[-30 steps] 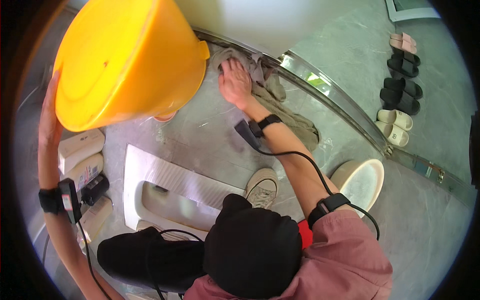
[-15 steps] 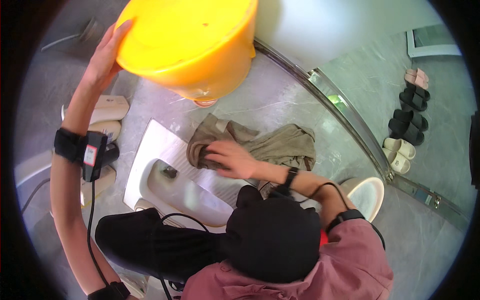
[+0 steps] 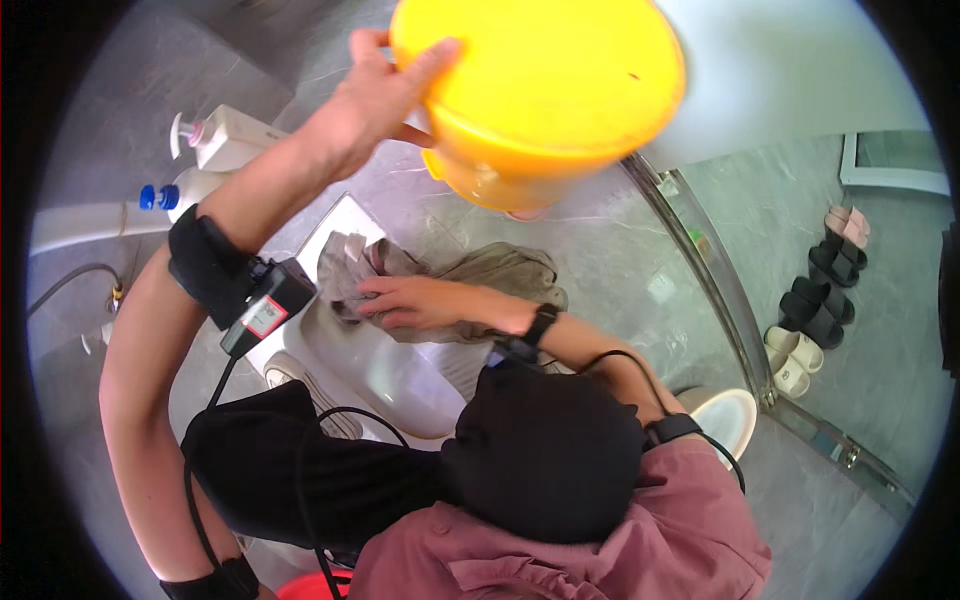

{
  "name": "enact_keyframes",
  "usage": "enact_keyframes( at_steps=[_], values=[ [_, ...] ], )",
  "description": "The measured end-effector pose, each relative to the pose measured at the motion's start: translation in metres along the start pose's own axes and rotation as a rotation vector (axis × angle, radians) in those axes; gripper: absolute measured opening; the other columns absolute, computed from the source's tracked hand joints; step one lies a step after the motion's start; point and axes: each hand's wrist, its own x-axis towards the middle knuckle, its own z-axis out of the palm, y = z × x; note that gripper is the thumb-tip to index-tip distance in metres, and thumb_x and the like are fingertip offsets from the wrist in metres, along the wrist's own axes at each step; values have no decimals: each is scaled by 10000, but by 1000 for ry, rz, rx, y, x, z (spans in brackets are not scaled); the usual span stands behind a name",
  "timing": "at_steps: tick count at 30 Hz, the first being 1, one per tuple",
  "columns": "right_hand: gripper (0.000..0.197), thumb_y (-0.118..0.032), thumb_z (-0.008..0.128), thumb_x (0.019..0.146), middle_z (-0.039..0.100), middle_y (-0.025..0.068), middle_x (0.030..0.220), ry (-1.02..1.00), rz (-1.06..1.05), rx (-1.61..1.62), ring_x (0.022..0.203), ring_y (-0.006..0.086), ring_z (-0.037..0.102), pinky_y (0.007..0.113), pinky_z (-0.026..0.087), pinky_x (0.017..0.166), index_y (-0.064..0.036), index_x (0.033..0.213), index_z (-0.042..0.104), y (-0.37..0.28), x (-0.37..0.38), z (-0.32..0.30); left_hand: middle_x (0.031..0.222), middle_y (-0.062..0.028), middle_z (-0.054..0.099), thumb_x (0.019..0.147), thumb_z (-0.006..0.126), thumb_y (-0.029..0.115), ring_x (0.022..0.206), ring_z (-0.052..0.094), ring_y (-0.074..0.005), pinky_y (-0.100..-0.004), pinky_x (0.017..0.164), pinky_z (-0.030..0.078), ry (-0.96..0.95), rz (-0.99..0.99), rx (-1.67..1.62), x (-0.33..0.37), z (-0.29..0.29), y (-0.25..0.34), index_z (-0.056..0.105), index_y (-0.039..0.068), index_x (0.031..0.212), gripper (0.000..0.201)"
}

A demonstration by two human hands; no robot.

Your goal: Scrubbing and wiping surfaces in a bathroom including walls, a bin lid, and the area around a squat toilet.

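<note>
My left hand (image 3: 385, 100) grips the edge of a big yellow bucket (image 3: 540, 90), thumb on its flat round face and fingers at the side. The bucket is held up off the floor, that face turned toward me. Lower down, my right hand (image 3: 425, 303) is on a crumpled grey-brown cloth (image 3: 505, 275), its fingers pressed into the folds; the fingertips are partly hidden. The cloth lies across the far part of a white squat toilet (image 3: 385, 375) and onto the grey tiles beside it.
Bottles, one with a pump (image 3: 225, 140) and one with a blue cap (image 3: 160, 197), stand at the left. A white basin (image 3: 725, 425) is at my right. A curved metal door track (image 3: 705, 270) runs past it, with several pairs of slippers (image 3: 815, 310) beyond. Something red (image 3: 310, 587) shows below.
My left hand has carried the yellow bucket to the right. My right hand has moved left with the cloth, which now covers the toilet's far end. The view has shifted slightly.
</note>
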Motion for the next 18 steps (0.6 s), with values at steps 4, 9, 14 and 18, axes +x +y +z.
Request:
enact_keyframes(
  at_steps=[4,9,14,18],
  values=[
    [342,-157,536,862,515,130,1231,-97,136,-63,1130,290,488,368,387,950,-100,1199,528,-64,-47,-72,1103,-214,468,784,468,657,977,559,-290,-373,658,563,-151,-2,79,-17,4,8,200,-30,1238,866],
    [104,-56,615,796,669,87,789,-223,649,14,714,182,648,279,513,651,-9,873,665,-167,-142,-151,1177,-236,439,756,307,767,1063,508,-362,-417,713,541,-480,-137,21,-1,-27,10,428,-21,1210,917],
    [145,-13,560,819,650,140,906,740,355,-271,805,186,624,291,486,711,25,941,631,-243,-153,-189,1368,-216,312,744,222,797,1247,325,-388,-495,883,441,-490,-43,-96,2,-15,-1,312,47,1357,973],
    [185,-32,550,826,633,104,992,433,213,-911,970,260,580,318,440,841,-4,994,621,-250,-85,-218,1325,-201,383,756,190,788,1210,381,-372,-456,874,459,-609,-41,-207,-20,13,-2,348,32,1335,965]
  ],
)
